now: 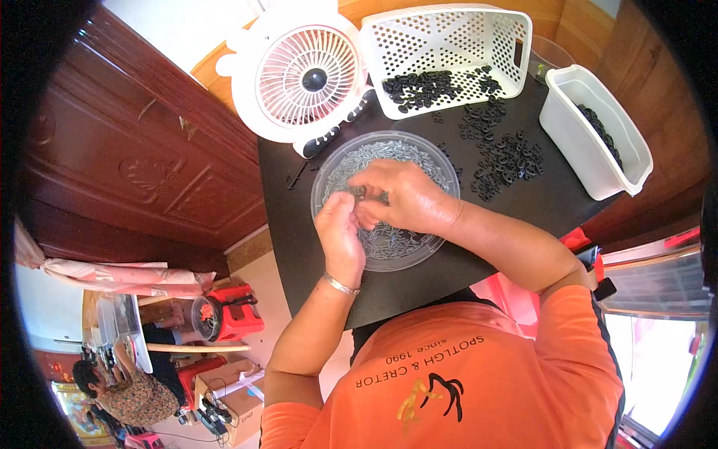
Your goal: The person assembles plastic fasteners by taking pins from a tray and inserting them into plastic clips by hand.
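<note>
Both hands pinch small parts over the dish [441,168] of screws: left hand [340,228] should steady while right hand [400,198] seats squarely.

Black table [553,202] w/ fan [303,75], basket [449,37], white tub [591,150], clear dish [329,168], loose black rings [508,153].
</note>
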{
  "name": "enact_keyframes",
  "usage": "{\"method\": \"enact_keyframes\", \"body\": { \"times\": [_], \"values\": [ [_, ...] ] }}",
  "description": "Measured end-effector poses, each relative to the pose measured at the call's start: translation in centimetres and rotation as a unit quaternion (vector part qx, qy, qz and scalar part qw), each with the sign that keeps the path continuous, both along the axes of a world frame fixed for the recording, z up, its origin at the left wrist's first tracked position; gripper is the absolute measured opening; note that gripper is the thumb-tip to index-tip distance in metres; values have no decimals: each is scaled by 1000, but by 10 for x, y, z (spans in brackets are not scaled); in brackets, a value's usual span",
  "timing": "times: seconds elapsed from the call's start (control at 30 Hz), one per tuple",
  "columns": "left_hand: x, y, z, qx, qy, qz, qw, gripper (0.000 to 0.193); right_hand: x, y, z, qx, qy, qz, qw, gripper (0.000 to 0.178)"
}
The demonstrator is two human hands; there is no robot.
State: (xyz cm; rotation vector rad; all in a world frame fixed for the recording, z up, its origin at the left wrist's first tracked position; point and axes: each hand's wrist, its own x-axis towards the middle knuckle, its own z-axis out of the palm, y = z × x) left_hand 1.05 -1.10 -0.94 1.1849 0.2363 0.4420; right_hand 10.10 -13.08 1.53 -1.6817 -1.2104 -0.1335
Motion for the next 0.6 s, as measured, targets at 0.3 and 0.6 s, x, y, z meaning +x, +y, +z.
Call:
{"method": "enact_keyframes", "body": {
  "times": [0.3,0.6],
  "values": [
    [2,2,-1,12,-2,-33,999,24,-1,-5,9,-58,-15,34,998,30],
    [1,-1,-4,17,7,-16,1000,27,-5,0,-2,-40,-78,3,996,28]
  ]
}}
